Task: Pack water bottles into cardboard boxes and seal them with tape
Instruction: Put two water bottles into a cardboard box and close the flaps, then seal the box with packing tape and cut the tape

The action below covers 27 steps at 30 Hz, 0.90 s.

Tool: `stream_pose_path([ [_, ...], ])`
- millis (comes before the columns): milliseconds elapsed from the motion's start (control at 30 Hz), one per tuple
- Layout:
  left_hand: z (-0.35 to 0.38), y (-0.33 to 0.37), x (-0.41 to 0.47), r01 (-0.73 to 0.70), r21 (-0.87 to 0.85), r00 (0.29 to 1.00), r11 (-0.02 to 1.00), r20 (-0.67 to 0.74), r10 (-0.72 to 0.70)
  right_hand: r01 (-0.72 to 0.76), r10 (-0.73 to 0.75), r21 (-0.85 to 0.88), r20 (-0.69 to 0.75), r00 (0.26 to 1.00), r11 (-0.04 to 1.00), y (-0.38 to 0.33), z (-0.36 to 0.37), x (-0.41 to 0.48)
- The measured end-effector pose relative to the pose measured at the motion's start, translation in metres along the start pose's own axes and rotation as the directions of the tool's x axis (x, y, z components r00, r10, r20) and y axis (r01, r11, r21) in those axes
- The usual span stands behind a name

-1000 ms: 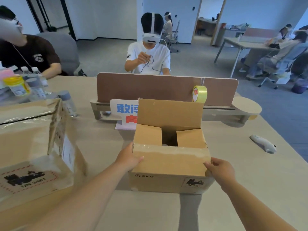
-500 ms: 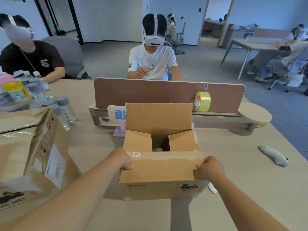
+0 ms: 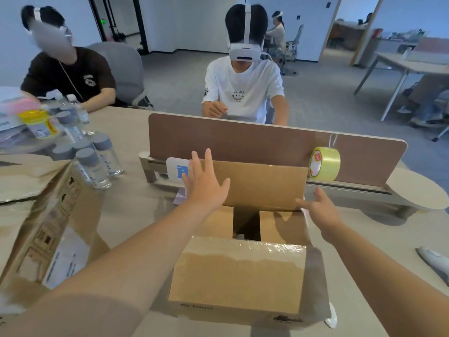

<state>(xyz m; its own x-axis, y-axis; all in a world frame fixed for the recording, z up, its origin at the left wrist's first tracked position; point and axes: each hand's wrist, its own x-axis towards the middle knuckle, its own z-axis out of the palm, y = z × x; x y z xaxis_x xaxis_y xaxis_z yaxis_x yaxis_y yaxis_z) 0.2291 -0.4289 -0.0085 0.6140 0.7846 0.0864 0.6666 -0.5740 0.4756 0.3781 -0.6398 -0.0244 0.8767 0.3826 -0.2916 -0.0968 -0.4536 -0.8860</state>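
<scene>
**Two open hands reach for the rear flap of a cardboard box**

Seen from a head-worn camera, a cardboard box (image 3: pixel 238 276) sits on a pale table (image 3: pixel 136 215), directly in front of the person. Its two side flaps are folded inward, with a dark gap between them. The front flap leans towards the viewer, and the rear flap (image 3: pixel 264 186) stands upright.

The left hand (image 3: pixel 206 183) is raised at the left end of the rear flap, with its fingers straight and spread, holding nothing. Whether it touches the cardboard cannot be told. The right hand (image 3: pixel 318 210) is at the flap's lower right corner, its fingers loosely extended towards the flap and also holding nothing.

Several water bottles (image 3: pixel 97 164) with grey caps stand to the left, beside a second, larger box (image 3: pixel 48 227). A roll of yellowish tape (image 3: pixel 324 164) hangs by a string against a brown divider panel (image 3: pixel 243 144) behind the box. Beyond the panel sits a person in a white shirt (image 3: pixel 243 91) wearing a headset.
</scene>
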Motion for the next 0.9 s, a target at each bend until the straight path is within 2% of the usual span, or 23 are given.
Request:
stream_pose_path([
  [100,-0.004,0.000,0.017,-0.029,0.077,0.998,0.997,0.056,0.025,0.021,-0.025,0.198,0.021,0.999,0.980,-0.011,0.007,0.019],
  [167,-0.007,-0.005,0.021,-0.009,0.063,0.997,0.998,0.078,0.004,-0.041,0.048,0.371,-0.011,0.999,0.928,-0.017,0.008,0.023],
  [233,-0.010,-0.010,0.016,0.008,0.016,0.999,1.000,0.043,-0.008,-0.063,0.101,0.373,-0.083,0.991,0.926,-0.012,0.006,0.022],
  [333,-0.010,-0.021,0.003,0.060,0.055,0.995,0.997,0.075,-0.064,-0.079,0.109,0.209,-0.139,0.984,0.975,-0.001,-0.001,0.009],
  [400,-0.001,-0.034,-0.018,0.070,0.153,0.967,0.986,0.232,-0.104,-0.054,0.053,-0.026,-0.045,0.998,0.998,0.002,-0.011,-0.013],
  [433,0.001,-0.038,-0.031,0.048,0.207,0.939,0.977,0.324,-0.115,-0.016,0.028,-0.208,0.054,0.998,0.978,0.003,-0.014,-0.023],
  [500,-0.003,-0.041,-0.059,0.001,0.267,0.881,0.964,0.456,-0.127,0.077,0.061,-0.539,0.234,0.970,0.838,0.007,-0.014,-0.046],
  [533,-0.005,-0.041,-0.070,-0.008,0.265,0.867,0.964,0.483,-0.125,0.110,0.070,-0.643,0.247,0.967,0.758,0.012,-0.008,-0.053],
  [567,-0.010,-0.040,-0.079,-0.031,0.269,0.866,0.963,0.489,-0.109,0.120,0.054,-0.687,0.226,0.973,0.717,0.018,-0.003,-0.058],
  [633,-0.016,-0.041,-0.090,-0.086,0.273,0.864,0.958,0.499,-0.065,0.108,-0.017,-0.680,0.139,0.990,0.725,0.032,0.007,-0.070],
  [700,-0.012,-0.049,-0.095,-0.104,0.275,0.870,0.956,0.491,-0.047,0.134,-0.172,-0.682,0.012,0.985,0.719,0.055,0.014,-0.079],
  [733,-0.009,-0.054,-0.098,-0.125,0.267,0.881,0.956,0.473,-0.017,0.165,-0.266,-0.731,-0.024,0.964,0.662,0.068,0.018,-0.087],
  [800,-0.002,-0.063,-0.106,-0.176,0.292,0.904,0.940,0.426,0.037,0.249,-0.410,-0.826,0.024,0.912,0.506,0.091,0.027,-0.098],
  [900,0.006,-0.070,-0.116,-0.204,0.330,0.914,0.921,0.402,0.058,0.375,-0.463,-0.824,0.158,0.872,0.424,0.090,0.032,-0.111],
])
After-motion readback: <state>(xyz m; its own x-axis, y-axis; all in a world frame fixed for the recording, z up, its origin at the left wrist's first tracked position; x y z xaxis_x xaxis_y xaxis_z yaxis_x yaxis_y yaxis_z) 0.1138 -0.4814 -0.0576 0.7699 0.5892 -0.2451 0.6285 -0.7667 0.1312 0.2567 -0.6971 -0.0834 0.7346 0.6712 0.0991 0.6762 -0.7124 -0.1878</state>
